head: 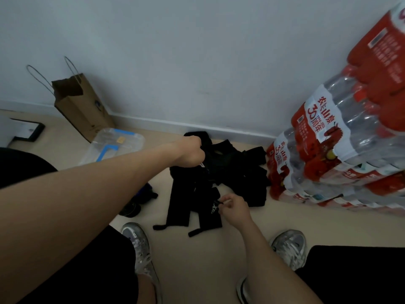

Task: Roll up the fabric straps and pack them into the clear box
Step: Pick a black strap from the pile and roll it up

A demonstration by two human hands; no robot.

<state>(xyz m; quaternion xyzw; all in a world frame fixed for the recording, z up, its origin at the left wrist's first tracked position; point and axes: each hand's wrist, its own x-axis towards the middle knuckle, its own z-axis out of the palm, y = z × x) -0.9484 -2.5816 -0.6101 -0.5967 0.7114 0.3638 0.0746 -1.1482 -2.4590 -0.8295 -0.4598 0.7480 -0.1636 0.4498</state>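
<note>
Left hand [190,152]: reaches out over the pile, knuckles toward the camera, fingers curled tight into a fist round a bunch of black cloth at the pile's top left. The fingertips are hidden behind the hand.
Right hand [234,209]: low and nearer the person, thumb and fingers [225,204] pressed together, pinching the edge of the front strap. The remaining fingers are loosely curled.
Fabric straps [232,172]: a black heap on the floor [197,260], close to the wall-side edge and touching the water packs. Single straps cannot be counted; they merge into one dark mass.
Front strap [211,217]: lies at the near side of the heap, with white lettering too small to read and two thin tabs trailing toward the person.
Clear box [119,142]: on the floor to the left of the heap and apart from it, beside the paper bag, with blue catches. The left forearm cuts off its near end; contents cannot be made out.
Paper bag [85,108]: brown, upright against the wall.
Water packs [341,137]: shrink-wrapped bottles stacked at the right, cut off by the frame edge.
Dark object [144,194]: under the left forearm, mostly hidden, not identifiable.
Shoes [138,244]: silver, one either side of the near floor.
</note>
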